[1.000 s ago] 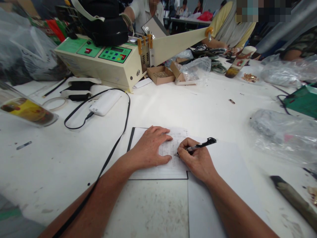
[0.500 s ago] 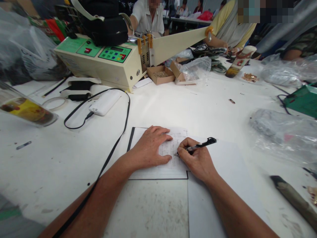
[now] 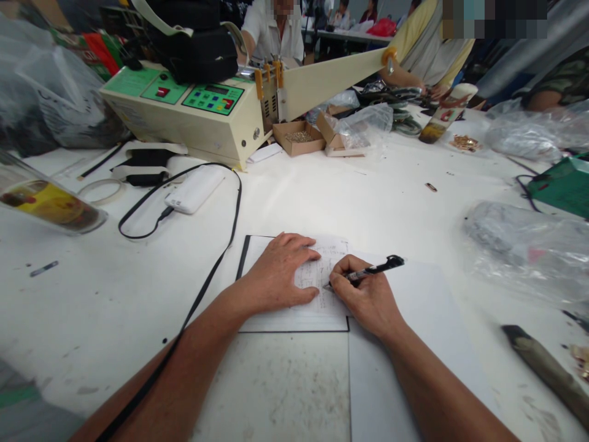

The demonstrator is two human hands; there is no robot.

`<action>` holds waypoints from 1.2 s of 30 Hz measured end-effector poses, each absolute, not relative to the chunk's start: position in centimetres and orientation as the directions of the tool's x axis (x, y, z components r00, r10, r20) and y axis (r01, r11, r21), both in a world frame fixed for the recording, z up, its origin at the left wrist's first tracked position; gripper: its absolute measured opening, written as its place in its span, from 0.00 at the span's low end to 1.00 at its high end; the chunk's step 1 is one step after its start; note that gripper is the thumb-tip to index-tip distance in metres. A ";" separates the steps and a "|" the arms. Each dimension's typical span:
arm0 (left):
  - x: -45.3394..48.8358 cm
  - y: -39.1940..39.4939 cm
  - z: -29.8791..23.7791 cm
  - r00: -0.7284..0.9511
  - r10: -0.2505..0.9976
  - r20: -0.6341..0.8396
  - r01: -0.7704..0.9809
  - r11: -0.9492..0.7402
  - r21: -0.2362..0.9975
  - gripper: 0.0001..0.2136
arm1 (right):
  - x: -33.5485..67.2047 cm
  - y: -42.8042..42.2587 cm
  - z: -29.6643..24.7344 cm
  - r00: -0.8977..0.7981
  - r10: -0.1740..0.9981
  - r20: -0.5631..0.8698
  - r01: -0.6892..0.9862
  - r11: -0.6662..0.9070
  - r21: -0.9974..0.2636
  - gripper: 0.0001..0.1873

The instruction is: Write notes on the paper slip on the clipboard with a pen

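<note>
An open notebook (image 3: 322, 310) with handwritten lines lies on the white table (image 3: 350, 196) in front of me. My left hand (image 3: 278, 273) lies flat on its left page, fingers stretched out, pressing the paper down. My right hand (image 3: 365, 298) is closed round a black pen (image 3: 372, 269), whose tip touches the page just right of my left fingers. A blank white sheet (image 3: 414, 344) lies under my right forearm.
A cream and green machine (image 3: 197, 113) stands at the back left, with small cardboard boxes (image 3: 299, 140) of metal parts beside it. A white power bank (image 3: 196, 189) and black strap (image 3: 230, 221) lie left. Plastic bags (image 3: 524, 245) lie right. Other people sit across the table.
</note>
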State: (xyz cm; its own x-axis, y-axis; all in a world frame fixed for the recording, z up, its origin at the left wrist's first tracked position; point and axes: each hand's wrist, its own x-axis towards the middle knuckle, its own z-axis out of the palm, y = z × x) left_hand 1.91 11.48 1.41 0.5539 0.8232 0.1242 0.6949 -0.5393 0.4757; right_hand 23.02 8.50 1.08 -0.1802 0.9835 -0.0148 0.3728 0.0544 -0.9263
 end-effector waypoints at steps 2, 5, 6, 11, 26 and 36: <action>1.9 11.5 1.4 0.553 0.824 0.125 0.695 -0.539 0.476 0.27 | 23.0 8.5 1.1 -0.182 0.983 -0.015 0.369 0.054 -0.928 0.07; 1.9 11.4 1.4 0.553 0.824 0.124 0.697 -0.539 0.473 0.27 | 23.0 8.5 1.1 -0.186 0.982 -0.005 0.366 0.065 -0.929 0.07; 2.0 11.4 1.5 0.554 0.824 0.124 0.697 -0.540 0.471 0.27 | 23.0 8.5 1.1 -0.186 0.983 0.000 0.366 0.069 -0.928 0.07; 2.1 11.4 1.6 0.547 0.830 0.108 0.710 -0.529 0.465 0.26 | 23.0 8.1 1.4 -0.172 0.984 0.037 0.379 0.101 -0.920 0.07; 2.0 11.3 1.4 0.539 0.834 0.119 0.713 -0.527 0.463 0.27 | 23.2 5.6 1.4 -0.115 0.992 -0.056 0.408 -0.004 -0.913 0.11; 2.0 11.4 1.4 0.536 0.836 0.114 0.704 -0.518 0.486 0.26 | 23.6 5.4 0.9 -0.147 0.989 -0.017 0.444 0.051 -0.894 0.10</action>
State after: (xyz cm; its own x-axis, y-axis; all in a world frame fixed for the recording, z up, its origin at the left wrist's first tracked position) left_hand 2.04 11.38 1.42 0.5360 0.8364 0.1141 0.7043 -0.5176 0.4858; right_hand 23.60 5.39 0.88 -0.1468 0.9890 -0.0167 0.4444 0.0508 -0.8944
